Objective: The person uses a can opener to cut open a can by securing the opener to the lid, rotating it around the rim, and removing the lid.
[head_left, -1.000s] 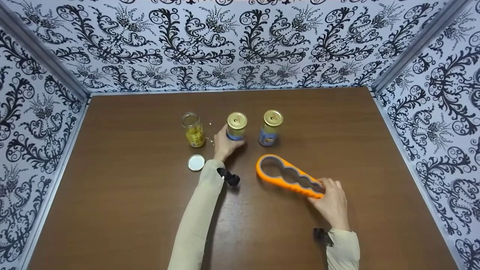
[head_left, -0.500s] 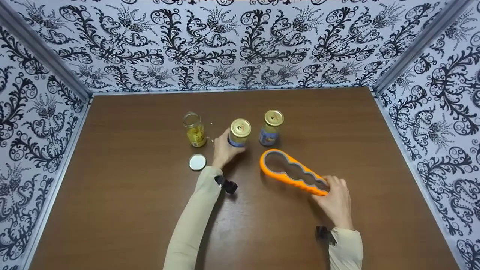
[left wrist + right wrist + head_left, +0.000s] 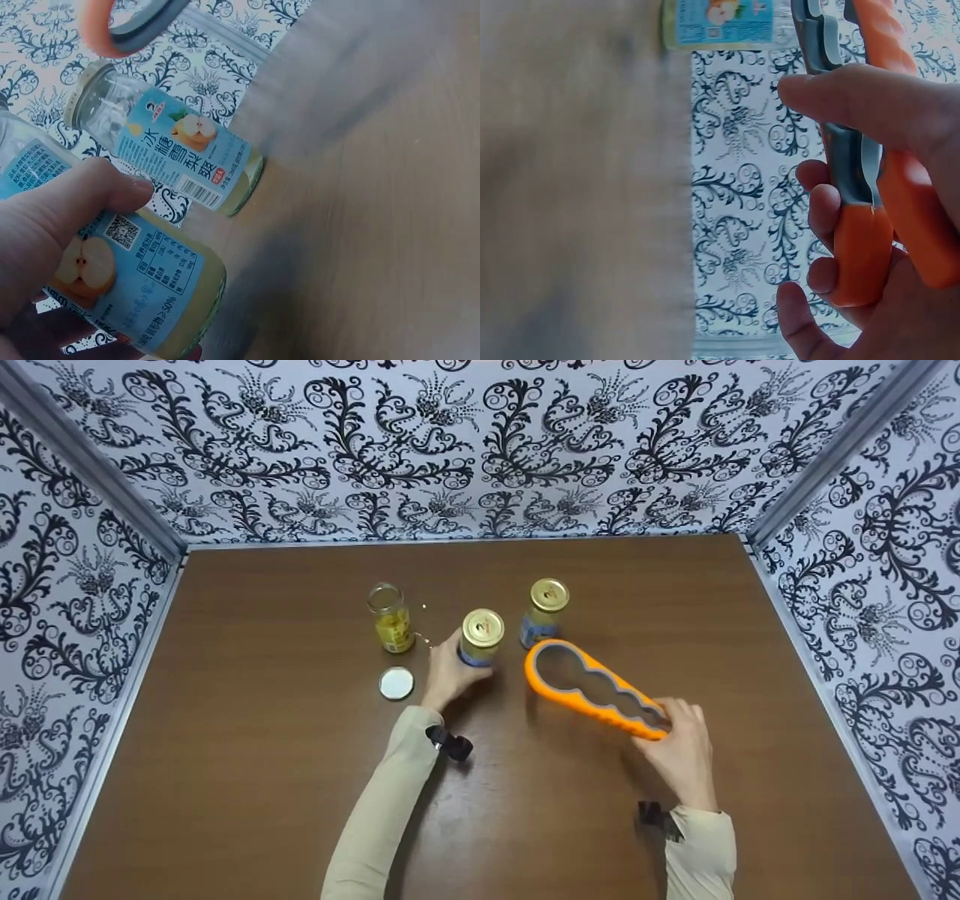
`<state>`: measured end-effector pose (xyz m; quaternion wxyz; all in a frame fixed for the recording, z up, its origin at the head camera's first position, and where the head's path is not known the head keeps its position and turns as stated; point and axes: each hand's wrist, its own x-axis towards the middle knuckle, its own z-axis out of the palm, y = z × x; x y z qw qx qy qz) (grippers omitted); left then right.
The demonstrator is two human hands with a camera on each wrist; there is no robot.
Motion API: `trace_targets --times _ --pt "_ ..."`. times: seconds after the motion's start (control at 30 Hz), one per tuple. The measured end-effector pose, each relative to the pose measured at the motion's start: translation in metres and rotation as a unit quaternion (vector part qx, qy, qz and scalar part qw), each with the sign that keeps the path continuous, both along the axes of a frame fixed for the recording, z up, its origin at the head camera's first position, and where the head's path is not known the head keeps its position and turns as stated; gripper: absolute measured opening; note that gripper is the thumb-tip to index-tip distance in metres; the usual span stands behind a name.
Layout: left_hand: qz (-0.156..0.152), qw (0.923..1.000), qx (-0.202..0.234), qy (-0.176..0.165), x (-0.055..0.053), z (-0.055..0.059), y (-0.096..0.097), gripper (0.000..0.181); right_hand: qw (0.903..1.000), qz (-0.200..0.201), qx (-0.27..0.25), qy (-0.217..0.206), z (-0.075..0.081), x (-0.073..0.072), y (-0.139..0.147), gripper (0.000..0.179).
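Observation:
My left hand [image 3: 448,671] grips a glass jar [image 3: 482,631] with a gold lid and a blue label picturing a cut pear; thumb and fingers wrap its label in the left wrist view. In my right hand [image 3: 686,746] is the narrow end of an orange jar opener [image 3: 600,697] with a grey scalloped inner edge. Its wide loop points toward the jars, raised over the table. A second gold-lidded jar [image 3: 546,611] with the same kind of label stands upright just behind the loop, which overlaps its base in the head view.
An open glass jar [image 3: 393,622] with yellow contents stands to the left. In front of it a white-faced lid [image 3: 396,683] lies on the brown table [image 3: 262,720]. Small bright specks lie beside the open jar. Patterned walls [image 3: 480,450] enclose the back and sides.
My left hand has brought its jar toward me and slightly right. The opener in my right hand has moved up and to the right, its loop nearing the second jar in view.

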<state>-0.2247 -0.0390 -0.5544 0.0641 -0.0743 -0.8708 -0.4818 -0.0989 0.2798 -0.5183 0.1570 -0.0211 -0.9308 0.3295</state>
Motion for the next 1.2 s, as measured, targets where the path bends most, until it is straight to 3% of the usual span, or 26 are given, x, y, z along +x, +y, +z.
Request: trace_targets --times 0.5,0.87,1.2 --pt "-0.013 0.9999 0.002 0.002 0.015 0.005 -0.001 0.058 0.9968 0.033 -0.030 0.067 0.026 -0.018 -0.014 0.040" --pt "-0.025 0.9997 0.001 -0.008 0.024 0.003 0.005 0.059 0.9943 0.070 -0.025 0.076 0.044 -0.031 -0.034 0.041" --pt "-0.024 0.9997 0.004 -0.006 0.033 0.002 0.011 0.054 0.9925 0.093 -0.016 0.078 0.047 -0.039 -0.051 0.043"
